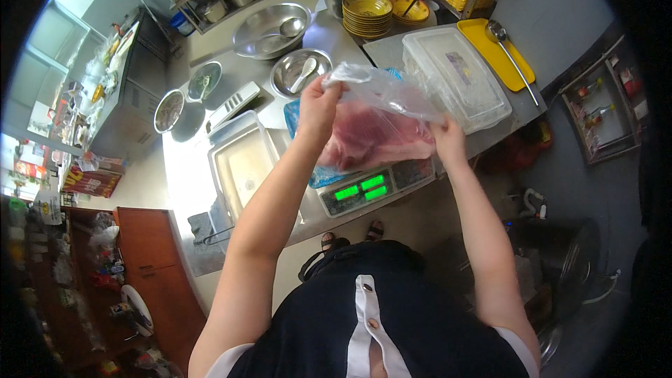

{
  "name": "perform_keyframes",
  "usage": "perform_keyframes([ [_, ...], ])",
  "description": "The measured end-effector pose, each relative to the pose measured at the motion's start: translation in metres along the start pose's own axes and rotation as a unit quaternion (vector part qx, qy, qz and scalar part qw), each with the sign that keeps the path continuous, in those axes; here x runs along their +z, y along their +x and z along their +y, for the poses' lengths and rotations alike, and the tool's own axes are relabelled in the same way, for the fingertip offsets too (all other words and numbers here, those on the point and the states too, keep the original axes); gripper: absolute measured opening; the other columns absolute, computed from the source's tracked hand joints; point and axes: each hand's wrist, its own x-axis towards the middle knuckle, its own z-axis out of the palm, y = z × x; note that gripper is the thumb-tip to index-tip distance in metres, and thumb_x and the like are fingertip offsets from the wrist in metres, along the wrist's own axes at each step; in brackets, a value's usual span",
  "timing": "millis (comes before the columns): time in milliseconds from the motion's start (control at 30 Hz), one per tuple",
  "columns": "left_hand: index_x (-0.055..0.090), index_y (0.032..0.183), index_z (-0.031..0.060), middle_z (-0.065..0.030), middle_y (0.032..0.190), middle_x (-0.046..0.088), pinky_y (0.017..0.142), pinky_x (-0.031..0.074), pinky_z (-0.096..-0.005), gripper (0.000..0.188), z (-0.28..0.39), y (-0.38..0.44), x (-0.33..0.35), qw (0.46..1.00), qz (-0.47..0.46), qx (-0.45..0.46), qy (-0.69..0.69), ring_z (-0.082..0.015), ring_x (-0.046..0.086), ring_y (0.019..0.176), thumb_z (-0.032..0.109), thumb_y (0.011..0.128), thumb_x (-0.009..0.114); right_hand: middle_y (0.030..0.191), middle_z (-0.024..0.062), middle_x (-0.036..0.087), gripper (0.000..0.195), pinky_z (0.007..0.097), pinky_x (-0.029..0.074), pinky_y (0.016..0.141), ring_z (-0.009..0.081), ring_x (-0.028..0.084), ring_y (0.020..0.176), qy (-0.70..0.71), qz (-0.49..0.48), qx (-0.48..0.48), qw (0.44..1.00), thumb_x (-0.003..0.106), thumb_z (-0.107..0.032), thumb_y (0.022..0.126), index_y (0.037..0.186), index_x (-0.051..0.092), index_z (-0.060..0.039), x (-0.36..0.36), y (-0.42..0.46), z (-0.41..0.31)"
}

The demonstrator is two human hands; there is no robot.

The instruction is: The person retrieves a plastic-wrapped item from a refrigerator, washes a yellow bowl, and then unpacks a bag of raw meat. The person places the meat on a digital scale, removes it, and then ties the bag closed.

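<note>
A clear plastic bag (391, 95) is stretched between my two hands. My left hand (321, 102) pinches its edge at the upper left. At the right side, my right hand (447, 136) grips another part of the film. Beneath and behind the film lies a large slab of raw meat (367, 134), pink with a pale fatty edge. The meat rests on a blue plastic tray (321, 177), mostly hidden under it. A digital scale (357, 194) with lit green displays sits at the near side of the tray.
Left of the meat stands a clear rectangular tub (244, 168). Steel bowls (281, 65) with a ladle and a white spoon lie beyond. A lidded plastic box (454, 73) is at the right, beside a yellow tray (499, 58) with a long ladle. Stacked yellow bowls (366, 13) stand at the back.
</note>
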Motion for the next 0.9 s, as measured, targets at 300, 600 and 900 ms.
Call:
perform_keyframes([
  [300, 0.06, 0.094, 0.0039, -0.0014, 0.089, 0.062, 0.072, 0.043, -0.0227, 0.011, 0.03, 0.029, 0.014, 0.974, 0.052, 0.071, -0.208, -0.01, 0.056, 0.078, 0.011, 0.088, 0.053, 0.091, 0.0055, 0.062, 0.019, 0.026, 0.044, 0.075, 0.013, 0.056, 0.082, 0.257, 0.039, -0.061, 0.964, 0.052, -0.014, 0.09, 0.1, 0.06, -0.0006, 0.023, 0.08, -0.086],
  [600, 0.061, 0.095, 0.0019, 0.0012, 0.082, 0.059, 0.068, 0.041, -0.0212, 0.015, 0.005, 0.004, -0.018, 1.0, 0.017, -0.007, -0.006, -0.0075, 0.051, 0.074, 0.012, 0.086, 0.056, 0.089, 0.0029, 0.06, 0.016, 0.0237, 0.042, 0.074, 0.0099, 0.054, 0.081, 0.281, 0.013, 0.002, 0.96, 0.05, -0.01, 0.089, 0.097, 0.06, -0.0001, -0.003, 0.04, -0.029],
  [900, 0.061, 0.099, 0.0028, -0.0058, 0.085, 0.06, 0.071, 0.044, -0.028, 0.031, -0.005, -0.002, -0.039, 0.927, -0.064, 0.066, 0.365, -0.0207, 0.056, 0.078, 0.015, 0.071, 0.068, 0.099, 0.0098, 0.061, 0.035, 0.0291, 0.045, 0.078, 0.0185, 0.057, 0.09, 0.041, -0.031, 0.039, 0.998, 0.056, -0.003, 0.075, 0.11, 0.055, -0.0025, -0.014, 0.033, 0.005],
])
